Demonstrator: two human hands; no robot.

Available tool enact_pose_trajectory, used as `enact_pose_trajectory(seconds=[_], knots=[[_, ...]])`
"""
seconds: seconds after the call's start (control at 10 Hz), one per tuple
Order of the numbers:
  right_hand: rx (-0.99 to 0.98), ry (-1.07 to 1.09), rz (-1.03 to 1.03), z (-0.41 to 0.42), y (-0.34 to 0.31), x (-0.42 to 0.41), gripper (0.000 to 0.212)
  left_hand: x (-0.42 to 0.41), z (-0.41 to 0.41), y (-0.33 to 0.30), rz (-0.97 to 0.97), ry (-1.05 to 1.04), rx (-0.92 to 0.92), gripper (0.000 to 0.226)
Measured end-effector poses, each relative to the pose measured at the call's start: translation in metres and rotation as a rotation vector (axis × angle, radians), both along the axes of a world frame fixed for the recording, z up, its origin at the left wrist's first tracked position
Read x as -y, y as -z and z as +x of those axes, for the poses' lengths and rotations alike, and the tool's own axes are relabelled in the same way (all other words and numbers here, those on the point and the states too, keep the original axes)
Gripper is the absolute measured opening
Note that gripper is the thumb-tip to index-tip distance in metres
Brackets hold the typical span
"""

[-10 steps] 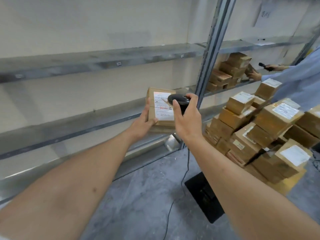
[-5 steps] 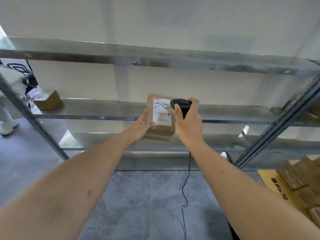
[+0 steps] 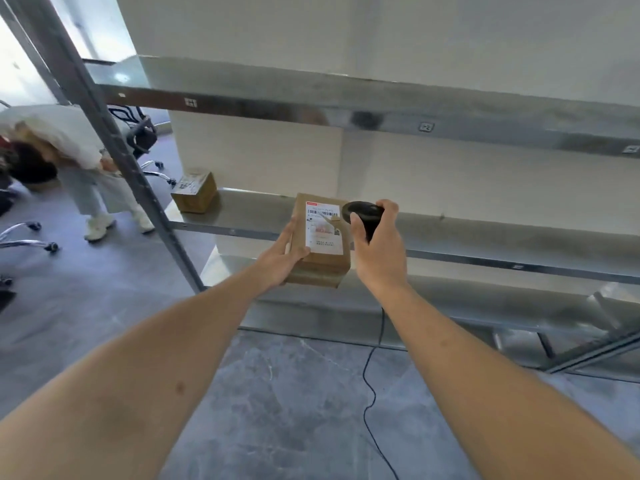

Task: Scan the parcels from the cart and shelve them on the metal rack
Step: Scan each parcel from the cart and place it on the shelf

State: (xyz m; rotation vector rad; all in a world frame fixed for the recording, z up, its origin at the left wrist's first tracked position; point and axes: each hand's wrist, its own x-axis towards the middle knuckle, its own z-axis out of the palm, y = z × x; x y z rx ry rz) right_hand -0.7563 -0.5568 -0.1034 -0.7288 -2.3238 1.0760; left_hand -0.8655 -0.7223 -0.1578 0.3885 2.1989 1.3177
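Observation:
A small brown cardboard parcel with a white barcode label on top is held in front of the metal rack, level with its middle shelf. My left hand grips the parcel's left side, thumb on the label's edge. My right hand grips a black corded barcode scanner just right of the parcel, its head over the label's upper right corner. Another brown parcel stands on the middle shelf at its left end.
The rack's grey upright post slants down on the left. Beyond it a person in light clothes bends over, near office chair legs. The scanner's black cable trails down over the grey floor.
My view has swung left along the rack, away from the cart of parcels. The parcel and scanner stay together in my hands; the left post, shelved parcel and bending person have come closer into view.

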Motion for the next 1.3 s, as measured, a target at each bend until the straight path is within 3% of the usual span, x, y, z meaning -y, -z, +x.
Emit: enact_pose_trajectory(seconds=[0.3,0.7,1.0,1.2,1.3], knots=[[0.051,-0.113,-0.038,-0.124,0.029,0.048,0.046,0.058,-0.104,0.026,0.097,-0.105,0.164,0.074],[0.148,-0.205,-0.106,-0.286,0.096,0.066,0.046,0.082,-0.237,0.083,0.094,-0.236,0.233,0.079],[0.203,-0.156,-0.081,-0.346,0.117,0.085,0.046,0.099,-0.308,0.103,0.027,-0.294,0.19,0.076],[0.215,-0.077,-0.101,-0.36,0.124,0.093,0.046,0.103,-0.33,0.098,-0.128,-0.257,0.005,0.069],[0.213,-0.046,-0.093,-0.362,0.124,0.095,0.046,0.103,-0.336,0.097,-0.301,-0.145,-0.278,0.069]])
